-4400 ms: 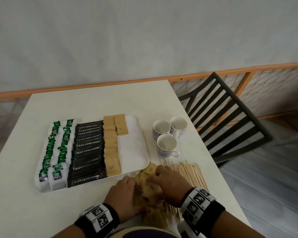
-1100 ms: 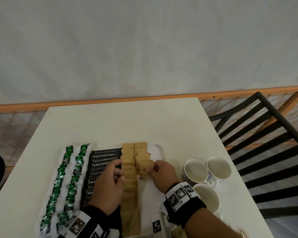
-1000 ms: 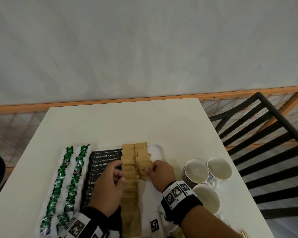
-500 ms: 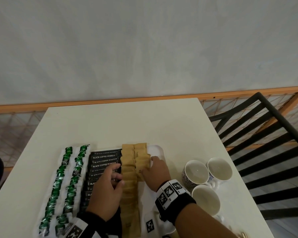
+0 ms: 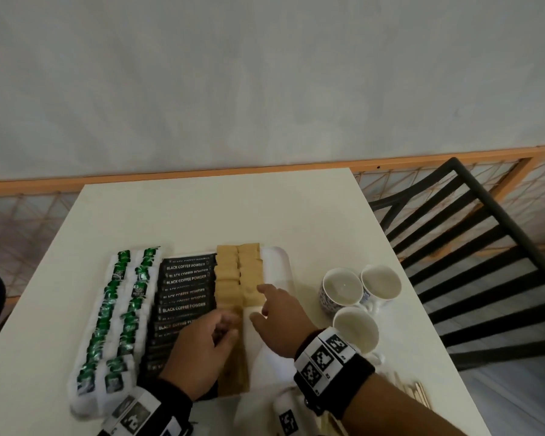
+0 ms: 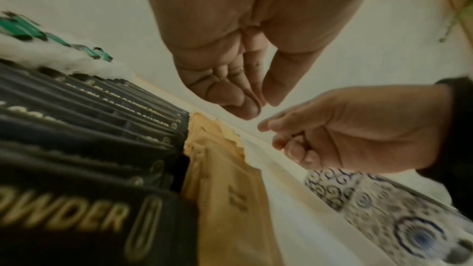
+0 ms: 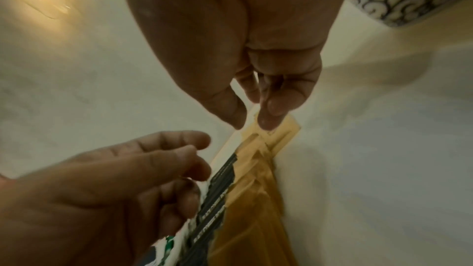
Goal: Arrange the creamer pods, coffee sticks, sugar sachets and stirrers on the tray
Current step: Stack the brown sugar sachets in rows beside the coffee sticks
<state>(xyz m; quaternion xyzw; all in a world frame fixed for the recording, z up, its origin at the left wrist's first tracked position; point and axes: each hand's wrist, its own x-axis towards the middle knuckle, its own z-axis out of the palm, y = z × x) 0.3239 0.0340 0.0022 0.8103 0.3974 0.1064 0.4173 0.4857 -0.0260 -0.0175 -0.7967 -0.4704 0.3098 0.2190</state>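
A white tray (image 5: 277, 262) holds two rows of green-and-white creamer pods (image 5: 120, 309), a stack of black coffee sticks (image 5: 184, 287) and two columns of brown sugar sachets (image 5: 238, 272). The right column is shorter. My right hand (image 5: 260, 302) hovers at that column's near end, index finger out, holding nothing; in the right wrist view its fingertips (image 7: 266, 124) sit just over the sachets (image 7: 256, 169). My left hand (image 5: 225, 328) hangs loosely curled and empty over the left sachet column (image 6: 225, 179). A few wooden stirrers (image 5: 416, 391) show behind my right forearm.
Three blue-patterned white cups (image 5: 356, 328) stand on the table right of the tray, close to my right wrist. A black slatted chair (image 5: 472, 262) is beyond the table's right edge. The tray's right strip is bare white.
My right hand pinched a sachet a second ago and has laid it on the right column and let go. Both hands have drawn back slightly toward me.
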